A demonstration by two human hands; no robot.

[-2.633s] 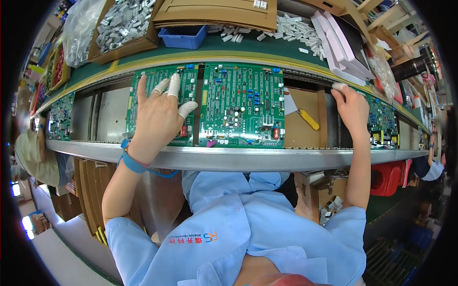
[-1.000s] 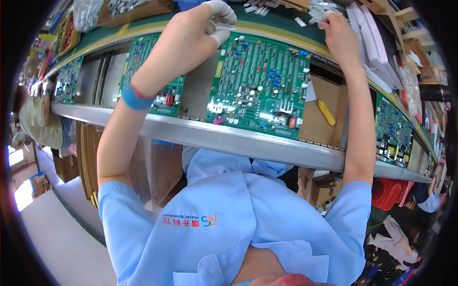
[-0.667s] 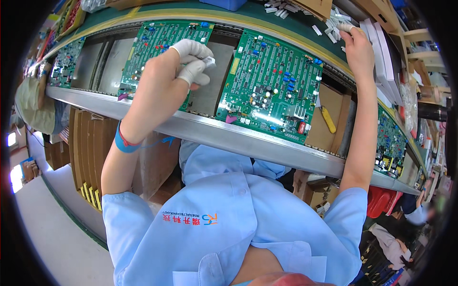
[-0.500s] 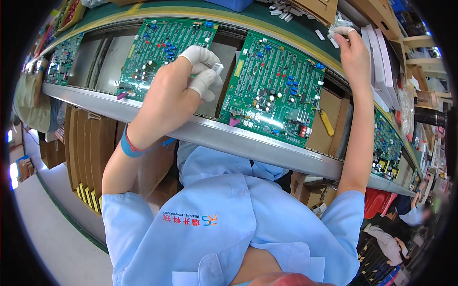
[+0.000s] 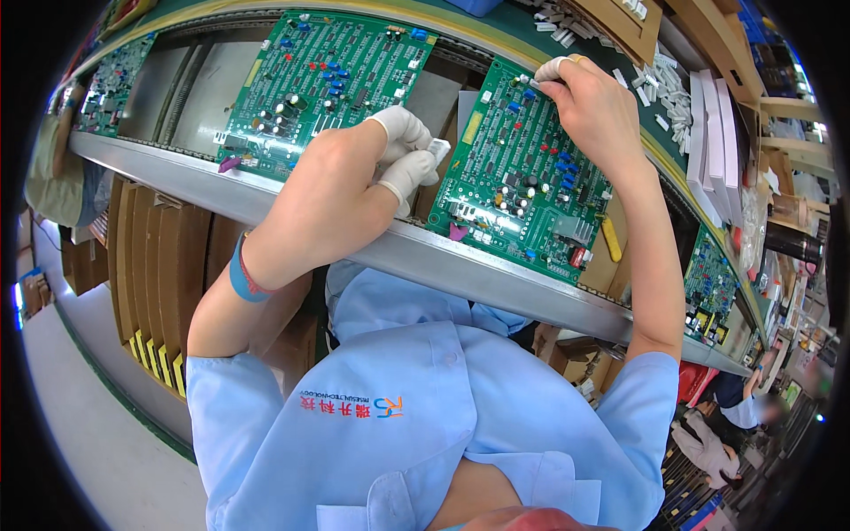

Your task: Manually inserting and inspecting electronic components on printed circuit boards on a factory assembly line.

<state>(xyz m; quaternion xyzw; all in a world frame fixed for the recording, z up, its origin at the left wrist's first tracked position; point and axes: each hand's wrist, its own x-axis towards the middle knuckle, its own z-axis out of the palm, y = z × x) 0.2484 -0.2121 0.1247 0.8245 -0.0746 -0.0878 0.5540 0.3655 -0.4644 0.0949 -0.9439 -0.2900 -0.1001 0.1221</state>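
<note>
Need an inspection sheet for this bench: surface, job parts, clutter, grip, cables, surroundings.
Surface: metal rail nearest the person, green bench beyond.
Job's things: left circuit board, right circuit board, white part.
Clutter: loose white parts on the bench; yellow handle right of the right circuit board.
Grip: left hand pinches the white part; right hand by the right circuit board's far edge, contents unclear.
Cables: nothing seen.
Surroundings: brown cardboard at left; co-workers both sides.
</note>
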